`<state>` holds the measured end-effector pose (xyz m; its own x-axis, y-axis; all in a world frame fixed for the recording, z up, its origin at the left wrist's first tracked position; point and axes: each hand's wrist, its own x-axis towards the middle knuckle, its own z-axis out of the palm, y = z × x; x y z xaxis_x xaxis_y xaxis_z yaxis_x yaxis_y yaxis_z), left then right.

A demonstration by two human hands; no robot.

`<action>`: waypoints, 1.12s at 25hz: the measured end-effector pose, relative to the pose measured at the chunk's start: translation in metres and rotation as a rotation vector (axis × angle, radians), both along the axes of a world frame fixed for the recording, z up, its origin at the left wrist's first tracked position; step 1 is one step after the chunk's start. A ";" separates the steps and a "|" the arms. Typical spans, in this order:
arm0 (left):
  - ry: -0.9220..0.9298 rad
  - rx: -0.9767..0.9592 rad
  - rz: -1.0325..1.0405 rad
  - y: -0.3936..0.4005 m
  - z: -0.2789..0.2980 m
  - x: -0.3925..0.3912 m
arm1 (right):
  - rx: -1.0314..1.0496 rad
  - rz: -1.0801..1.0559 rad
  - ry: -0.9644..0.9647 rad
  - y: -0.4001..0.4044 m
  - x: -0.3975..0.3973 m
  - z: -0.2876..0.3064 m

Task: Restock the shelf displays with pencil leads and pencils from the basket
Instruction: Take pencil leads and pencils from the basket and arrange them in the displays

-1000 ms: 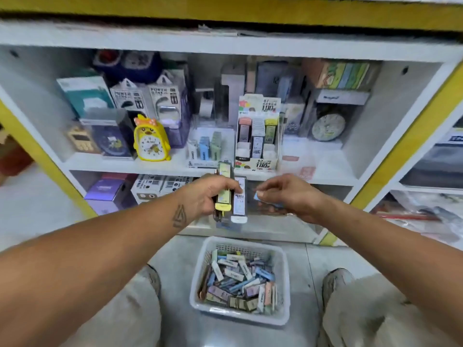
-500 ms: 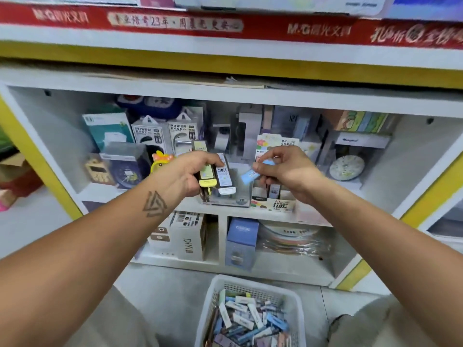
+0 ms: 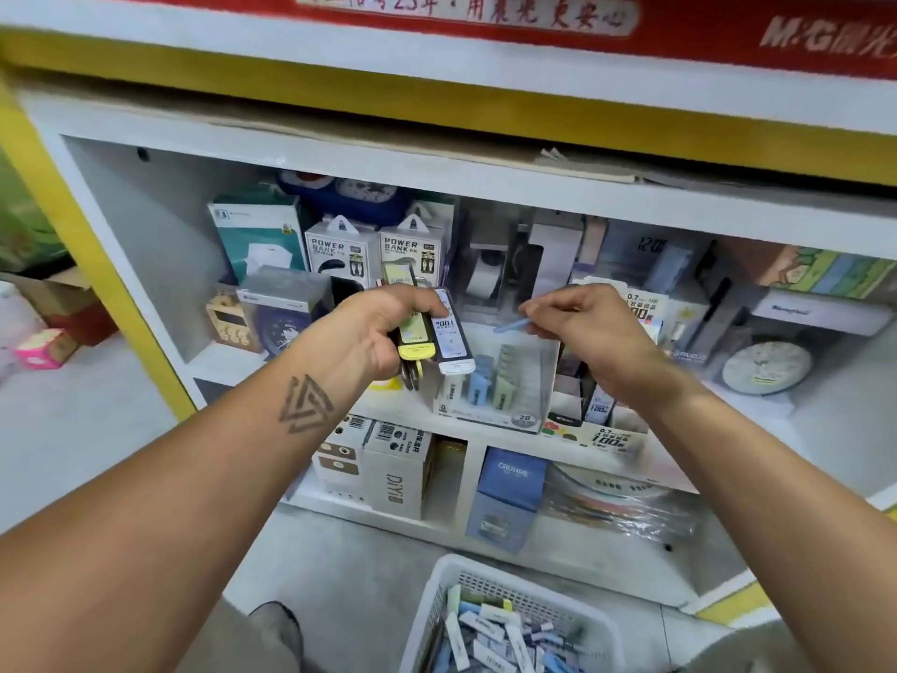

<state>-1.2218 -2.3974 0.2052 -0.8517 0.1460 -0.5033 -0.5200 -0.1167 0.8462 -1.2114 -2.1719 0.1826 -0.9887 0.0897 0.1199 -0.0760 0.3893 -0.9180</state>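
Observation:
My left hand (image 3: 373, 327) grips a bundle of pencil lead packs (image 3: 444, 340), one with a yellow end and one with a white end, held in front of the middle shelf. My right hand (image 3: 589, 327) pinches a single thin blue lead case (image 3: 512, 325) just above a clear display box (image 3: 526, 381) that holds several small blue and green cases. To the right of that box stands a printed cardboard display (image 3: 609, 437) with more lead packs. The white basket (image 3: 437, 604) on the floor below holds several loose lead cases.
Power bank boxes (image 3: 340, 252), a teal box (image 3: 257, 230) and clocks (image 3: 764, 369) crowd the shelf behind. Lower shelf carries white cartons (image 3: 395, 471) and a blue box (image 3: 509, 493). A yellow post (image 3: 97, 245) frames the left side. A red sign (image 3: 485, 17) runs above.
The view has tilted upward and closer to the shelf. My right hand has moved right and slightly away from my left, bringing the blue case over the clear display box.

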 end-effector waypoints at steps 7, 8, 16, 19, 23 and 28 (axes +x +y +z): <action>-0.024 -0.059 -0.005 -0.013 -0.009 -0.008 | 0.764 0.011 0.258 -0.019 -0.027 -0.011; -0.027 -0.062 -0.003 -0.015 -0.011 -0.010 | 0.787 0.043 0.240 -0.022 -0.029 -0.014; -0.016 -0.088 -0.009 -0.024 -0.018 -0.015 | 0.913 0.126 0.109 -0.033 -0.032 -0.018; -0.013 -0.075 -0.008 -0.020 -0.018 -0.015 | 0.914 0.155 0.074 -0.034 -0.030 -0.015; -0.022 -0.064 -0.005 -0.017 -0.019 -0.015 | 0.822 0.173 0.076 -0.035 -0.028 -0.015; -0.027 -0.067 -0.019 -0.014 -0.020 -0.015 | 0.810 0.156 0.121 -0.034 -0.029 -0.020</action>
